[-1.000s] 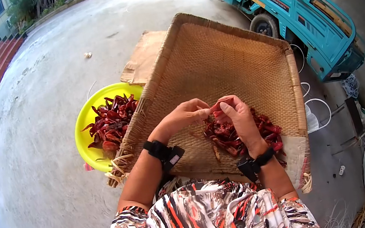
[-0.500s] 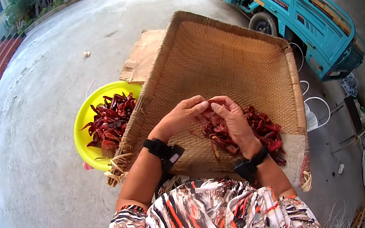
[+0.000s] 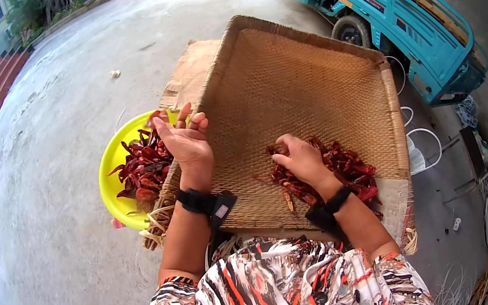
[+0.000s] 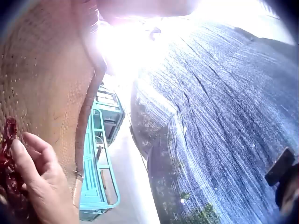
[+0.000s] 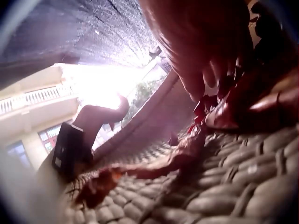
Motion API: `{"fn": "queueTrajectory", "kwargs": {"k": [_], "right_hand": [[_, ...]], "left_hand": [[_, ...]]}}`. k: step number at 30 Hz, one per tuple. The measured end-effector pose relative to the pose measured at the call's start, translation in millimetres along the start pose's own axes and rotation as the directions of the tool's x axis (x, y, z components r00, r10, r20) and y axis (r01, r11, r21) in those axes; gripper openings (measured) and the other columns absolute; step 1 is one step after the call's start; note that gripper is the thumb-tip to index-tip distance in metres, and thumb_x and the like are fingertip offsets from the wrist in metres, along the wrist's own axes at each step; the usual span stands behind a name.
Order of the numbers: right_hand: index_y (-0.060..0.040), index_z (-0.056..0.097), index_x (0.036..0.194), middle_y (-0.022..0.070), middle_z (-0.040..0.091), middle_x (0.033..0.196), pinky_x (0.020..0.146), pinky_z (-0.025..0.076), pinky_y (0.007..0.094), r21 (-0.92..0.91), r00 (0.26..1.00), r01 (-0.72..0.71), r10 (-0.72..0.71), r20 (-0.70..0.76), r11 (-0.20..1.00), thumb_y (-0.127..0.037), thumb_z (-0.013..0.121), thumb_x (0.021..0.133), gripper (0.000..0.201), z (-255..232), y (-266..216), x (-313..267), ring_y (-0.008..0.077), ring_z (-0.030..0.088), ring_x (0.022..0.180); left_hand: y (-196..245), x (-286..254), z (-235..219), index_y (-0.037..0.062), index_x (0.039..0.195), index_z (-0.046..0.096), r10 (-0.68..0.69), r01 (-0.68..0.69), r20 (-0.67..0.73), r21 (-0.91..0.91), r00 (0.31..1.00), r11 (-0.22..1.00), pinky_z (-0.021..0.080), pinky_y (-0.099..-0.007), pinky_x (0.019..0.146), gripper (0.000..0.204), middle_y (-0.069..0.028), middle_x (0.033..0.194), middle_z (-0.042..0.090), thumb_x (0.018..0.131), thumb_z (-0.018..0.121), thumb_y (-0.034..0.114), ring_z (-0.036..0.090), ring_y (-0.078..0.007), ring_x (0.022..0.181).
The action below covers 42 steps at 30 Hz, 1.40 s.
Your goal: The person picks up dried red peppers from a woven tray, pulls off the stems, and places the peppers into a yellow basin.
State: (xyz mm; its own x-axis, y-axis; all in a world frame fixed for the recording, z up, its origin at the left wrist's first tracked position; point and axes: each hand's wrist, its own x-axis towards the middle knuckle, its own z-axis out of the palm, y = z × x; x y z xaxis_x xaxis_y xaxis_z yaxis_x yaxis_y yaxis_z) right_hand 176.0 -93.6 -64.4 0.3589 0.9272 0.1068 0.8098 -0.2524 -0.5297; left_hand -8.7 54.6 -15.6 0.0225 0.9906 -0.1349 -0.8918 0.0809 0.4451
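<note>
My left hand [image 3: 189,146] is turned palm up over the near rim of the yellow basin [image 3: 110,199], its fingers loosely spread. A blurred red dried chili [image 3: 154,118] shows beside its thumb tip, over the basin. More dark red chilies [image 3: 145,163] fill the basin. My right hand [image 3: 302,162] reaches down to a heap of dried chilies [image 3: 351,166] in the woven basket [image 3: 301,70]. In the right wrist view its fingers [image 5: 189,84] point down among the chilies, and one long shrivelled chili [image 5: 159,165] lies on the weave.
Left of the basket, the basin stands close against its raised rim [image 3: 213,70]. Flattened cardboard [image 3: 191,73] lies behind. A turquoise cargo tricycle [image 3: 390,15] is parked at the far right, with a white bucket [image 3: 415,156] and a metal-framed chair [image 3: 481,166] nearer.
Both hands were together over the basket, handling a red chili. They have parted: the left has swung left to the basin and turned palm up, the right has lowered to the heap.
</note>
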Motion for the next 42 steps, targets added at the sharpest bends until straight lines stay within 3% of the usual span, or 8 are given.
{"fn": "queueTrajectory", "kwargs": {"k": [3,8,12,17,23,32,37,42], "right_hand": [[-0.0091,0.063,0.102,0.0121,0.067,0.095,0.078,0.049,0.0435,-0.202,0.999,0.033,-0.033,0.007,0.979,-0.037,0.072,0.078,0.038,6,-7,1,0.0312,0.063,0.092],[-0.0079,0.061,0.099,0.0114,0.066,0.094,0.082,0.048,0.0458,-0.152,0.995,0.097,-0.091,0.047,0.984,-0.025,0.069,0.08,0.027,13,-1,5,0.0326,0.06,0.094],[-0.0058,0.06,0.102,0.0094,0.067,0.09,0.076,0.051,0.0372,0.266,1.0,0.017,-0.012,-0.019,0.964,-0.016,0.07,0.081,0.025,5,-11,0,0.0249,0.065,0.086],[-0.0026,0.055,0.105,0.0083,0.067,0.09,0.077,0.053,0.03,0.558,0.996,0.076,-0.038,-0.079,0.827,-0.009,0.071,0.085,0.026,1,-21,-2,0.0154,0.065,0.084],[-0.0035,0.055,0.105,0.0052,0.066,0.091,0.076,0.053,0.0281,0.741,0.993,0.113,-0.056,-0.101,0.662,-0.012,0.069,0.089,0.022,-5,-31,-2,0.0117,0.063,0.085],[-0.0041,0.058,0.102,0.004,0.065,0.09,0.072,0.051,0.0283,0.634,0.965,0.227,-0.08,-0.252,0.739,-0.018,0.066,0.092,0.019,-14,-32,0,0.0115,0.062,0.083],[-0.0059,0.06,0.102,0.0086,0.065,0.092,0.076,0.051,0.0351,0.38,0.989,0.115,-0.072,-0.126,0.918,-0.02,0.067,0.088,0.021,-4,-25,-1,0.0209,0.063,0.086],[-0.0081,0.062,0.099,0.0096,0.065,0.094,0.081,0.05,0.0428,-0.044,0.956,0.279,-0.282,-0.08,0.959,-0.014,0.068,0.08,0.021,16,-8,4,0.0302,0.06,0.094]], "left_hand": [[-9,15,-17,0.0088,0.121,0.049,-0.157,0.165,-0.055,0.175,0.986,0.971,0.051,-0.0281,0.063,0.037,-0.0075,0.091,0.064,0.097,0.054,0.036,0.06,-0.0164,0.069],[-32,7,-27,0.0034,0.116,0.055,-0.475,0.203,0.273,0.65,0.837,0.732,0.05,-0.0242,0.06,0.027,-0.0047,0.086,0.064,0.092,0.057,0.015,0.06,-0.0105,0.067],[-39,-7,-24,0.0025,0.114,0.059,-0.677,-0.112,0.399,0.897,0.618,0.427,0.048,-0.0237,0.066,0.03,-0.0037,0.088,0.062,0.092,0.064,0.022,0.057,-0.0086,0.073],[-37,-16,-19,0.0011,0.098,0.064,-0.721,-0.354,0.451,0.887,0.526,0.297,0.045,-0.0226,0.065,0.025,0.001,0.081,0.059,0.09,0.068,0.024,0.054,-0.0068,0.074],[-31,-19,-15,0.0039,0.096,0.062,-0.698,-0.153,0.543,0.827,0.467,0.542,0.045,-0.0211,0.065,0.022,0.0022,0.081,0.058,0.093,0.067,0.025,0.052,-0.005,0.073],[-29,-14,-16,0.0053,0.098,0.06,-0.746,0.394,0.47,0.645,0.471,0.655,0.051,-0.0229,0.066,0.015,-0.0037,0.089,0.065,0.097,0.06,0.02,0.06,-0.0087,0.071],[-25,-7,-8,0.0043,0.097,0.058,-0.373,0.22,0.501,0.338,0.781,0.915,0.048,-0.0182,0.059,0.014,-0.0133,0.108,0.067,0.098,0.058,0.019,0.056,-0.0056,0.064],[-14,35,-30,0.0058,0.1,0.061,-0.215,0.305,0.38,-0.196,0.9,0.932,0.051,-0.0264,0.064,0.023,-0.0048,0.092,0.069,0.101,0.052,0.027,0.057,-0.0105,0.064]]}}
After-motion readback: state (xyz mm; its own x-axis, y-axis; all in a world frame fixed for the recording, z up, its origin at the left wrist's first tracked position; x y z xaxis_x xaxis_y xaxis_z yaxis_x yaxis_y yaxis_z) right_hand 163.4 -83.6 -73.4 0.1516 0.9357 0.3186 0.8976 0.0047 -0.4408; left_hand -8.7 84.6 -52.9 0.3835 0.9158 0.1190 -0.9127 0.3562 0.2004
